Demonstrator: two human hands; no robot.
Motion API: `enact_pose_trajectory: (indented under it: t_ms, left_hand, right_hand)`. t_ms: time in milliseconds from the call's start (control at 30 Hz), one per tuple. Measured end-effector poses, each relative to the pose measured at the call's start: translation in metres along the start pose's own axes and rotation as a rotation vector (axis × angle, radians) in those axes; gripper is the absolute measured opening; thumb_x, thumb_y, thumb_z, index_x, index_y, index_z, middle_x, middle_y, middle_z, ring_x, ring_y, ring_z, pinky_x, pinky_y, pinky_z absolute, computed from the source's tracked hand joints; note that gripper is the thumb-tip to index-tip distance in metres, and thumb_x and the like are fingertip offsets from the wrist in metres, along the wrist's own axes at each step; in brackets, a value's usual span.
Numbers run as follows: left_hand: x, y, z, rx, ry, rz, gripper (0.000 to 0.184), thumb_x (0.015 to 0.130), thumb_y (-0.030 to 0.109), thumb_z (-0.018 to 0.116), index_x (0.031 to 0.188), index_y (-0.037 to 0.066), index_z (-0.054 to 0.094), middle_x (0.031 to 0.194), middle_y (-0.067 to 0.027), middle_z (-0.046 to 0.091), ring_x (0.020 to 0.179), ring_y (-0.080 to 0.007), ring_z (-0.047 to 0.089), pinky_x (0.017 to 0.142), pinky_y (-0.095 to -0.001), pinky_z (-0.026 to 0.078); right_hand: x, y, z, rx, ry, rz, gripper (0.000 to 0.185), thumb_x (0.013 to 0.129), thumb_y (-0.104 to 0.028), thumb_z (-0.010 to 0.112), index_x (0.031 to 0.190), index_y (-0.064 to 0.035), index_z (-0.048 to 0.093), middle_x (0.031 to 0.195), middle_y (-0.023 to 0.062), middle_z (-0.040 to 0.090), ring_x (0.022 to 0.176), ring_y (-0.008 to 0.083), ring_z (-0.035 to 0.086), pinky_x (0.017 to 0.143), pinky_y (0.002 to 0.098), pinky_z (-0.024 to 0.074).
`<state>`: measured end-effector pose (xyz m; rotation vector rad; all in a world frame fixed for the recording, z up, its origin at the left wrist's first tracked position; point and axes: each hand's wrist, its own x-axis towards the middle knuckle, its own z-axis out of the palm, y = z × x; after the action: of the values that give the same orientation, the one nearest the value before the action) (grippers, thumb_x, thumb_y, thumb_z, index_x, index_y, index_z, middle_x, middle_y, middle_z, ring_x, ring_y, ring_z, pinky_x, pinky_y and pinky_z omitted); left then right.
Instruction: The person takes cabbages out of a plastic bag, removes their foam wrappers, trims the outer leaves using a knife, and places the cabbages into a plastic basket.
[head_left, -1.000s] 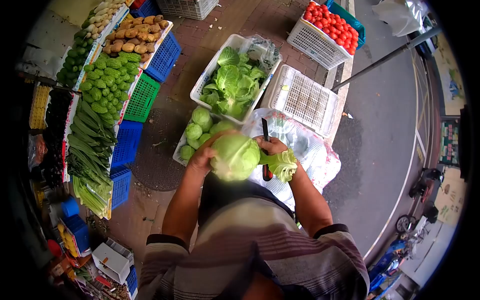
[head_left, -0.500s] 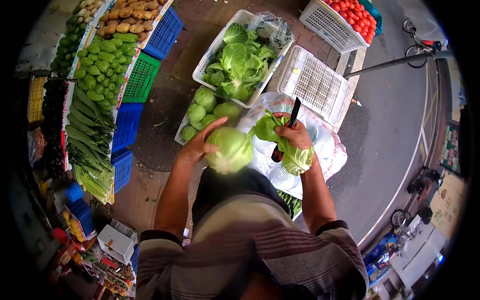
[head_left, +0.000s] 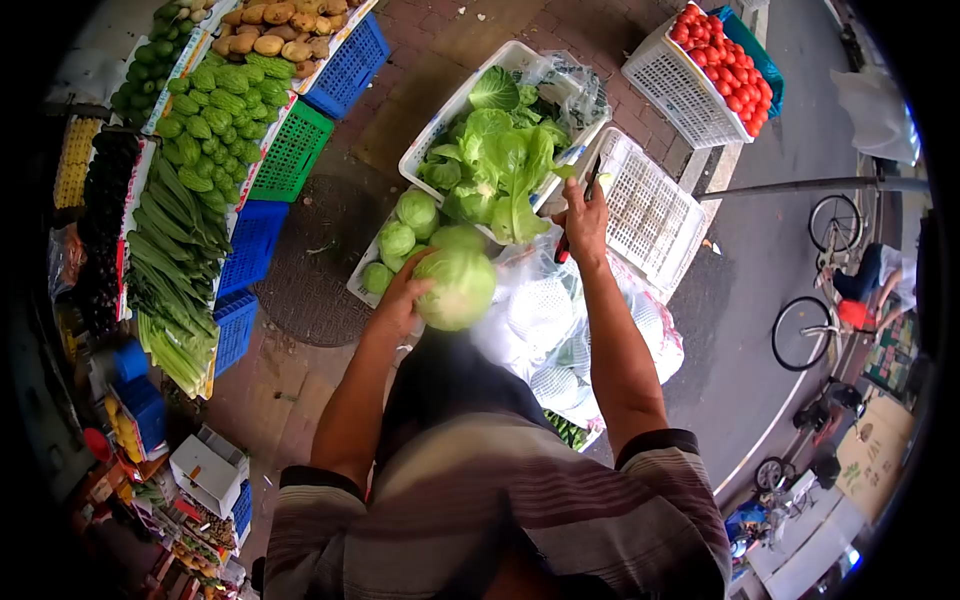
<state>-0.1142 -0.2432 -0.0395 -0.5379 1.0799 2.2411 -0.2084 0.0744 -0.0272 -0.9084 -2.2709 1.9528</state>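
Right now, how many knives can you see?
1: the knife in the person's right hand, to the right of the round green cabbage. Others may be hidden among the vegetables.

Half a second ago beside the cabbage [head_left: 458, 288] with a bunch of loose leaves [head_left: 512, 165], the right hand [head_left: 587, 222] now stretches out to the edge of the leaf crate [head_left: 432, 134], the knife [head_left: 595, 174] carried along with it. The leaves have left its grip and lie spread over the pile, drooping at the near rim. On the road, a bicycle [head_left: 822, 328] appears farther down, a person [head_left: 878, 268] on it now in view.
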Motion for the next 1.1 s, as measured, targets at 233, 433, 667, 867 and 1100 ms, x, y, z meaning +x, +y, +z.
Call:
enact_pose_trajectory:
  t_ms: [233,433,667,867,1100]
  left_hand:
    - [-0.007,0.033,0.032,0.446,-0.003,0.096,0.08,0.072,0.012,0.078,0.144,0.005,0.047,0.129,-0.0119,0.058,0.116,-0.021,0.057,0.101,-0.0349,0.048]
    - [0.002,0.029,0.045,0.659,-0.093,0.175,0.081,0.072,0.015,0.081,0.145,0.004,0.046,0.128,-0.0099,0.058,0.116,-0.0196,0.057,0.101,-0.0343,0.048]
    - [0.003,0.023,0.04,0.644,-0.11,0.117,0.081,0.072,0.016,0.082,0.144,0.004,0.047,0.127,-0.0101,0.059,0.115,-0.0197,0.058,0.101,-0.034,0.048]
    - [0.001,0.02,0.036,0.625,-0.1,0.073,0.08,0.072,0.016,0.083,0.143,0.004,0.049,0.129,-0.0119,0.06,0.117,-0.0213,0.059,0.099,-0.0349,0.05]
    - [-0.007,0.01,-0.001,-0.129,-0.053,0.061,0.075,0.076,0.015,0.075,0.145,0.004,0.045,0.133,-0.0156,0.057,0.12,-0.028,0.059,0.102,-0.0421,0.052]
  right_hand:
    - [-0.08,-0.004,0.007,-0.063,-0.5,0.166,0.062,0.094,-0.046,0.07,0.123,0.0077,0.063,0.089,0.0116,0.07,0.063,0.0125,0.062,0.057,0.0261,0.051]
    - [-0.107,-0.005,0.017,-0.269,-0.457,0.04,0.043,0.096,-0.032,0.068,0.117,0.0055,0.065,0.073,0.008,0.066,0.065,0.0136,0.061,0.062,0.0299,0.0503]
    - [-0.116,0.01,0.005,-0.212,-0.437,0.139,0.028,0.095,-0.026,0.065,0.104,0.0005,0.068,0.081,0.0165,0.072,0.075,0.0252,0.072,0.069,0.0348,0.0548]
    - [-0.113,0.023,0.001,-0.604,-0.41,-0.395,0.01,0.086,-0.006,0.057,0.09,-0.0038,0.067,0.085,0.016,0.066,0.073,0.0382,0.066,0.064,0.0444,0.0532]
    - [-0.063,0.032,-0.013,-0.268,-0.287,0.184,0.025,0.094,-0.02,0.058,0.089,0.0033,0.064,0.07,0.0084,0.066,0.06,0.0142,0.065,0.058,0.0296,0.0508]
